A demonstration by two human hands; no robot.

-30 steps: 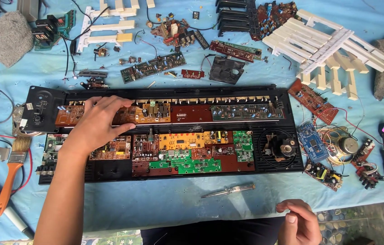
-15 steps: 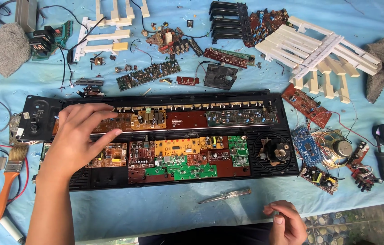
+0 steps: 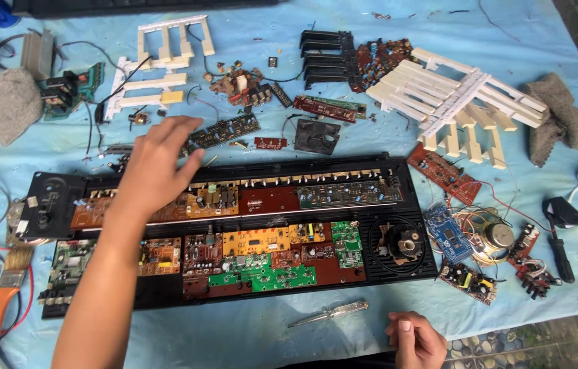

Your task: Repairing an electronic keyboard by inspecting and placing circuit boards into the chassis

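Observation:
A long black keyboard chassis (image 3: 398, 171) lies open on the blue cloth, filled with brown, orange and green circuit boards (image 3: 265, 256). My left hand (image 3: 156, 171) hovers over the chassis's upper left part, fingers spread, holding nothing; its fingertips point toward a small dark circuit board (image 3: 224, 131) just beyond the chassis. My right hand (image 3: 415, 339) rests loosely curled at the table's near edge, with nothing visible in it. A clear-handled screwdriver (image 3: 328, 313) lies on the cloth just left of that hand.
White key sets (image 3: 456, 102) and black keys (image 3: 325, 53) lie at the back. Loose boards, a speaker (image 3: 494, 234) and wires crowd the right side. Grey rags (image 3: 7, 102) sit at both far corners. An orange-handled paintbrush (image 3: 1, 301) lies at the left.
My left hand has lifted off the chassis's left boards and moved up and right toward the back. My right hand stayed near the front edge. The view has shifted toward the table.

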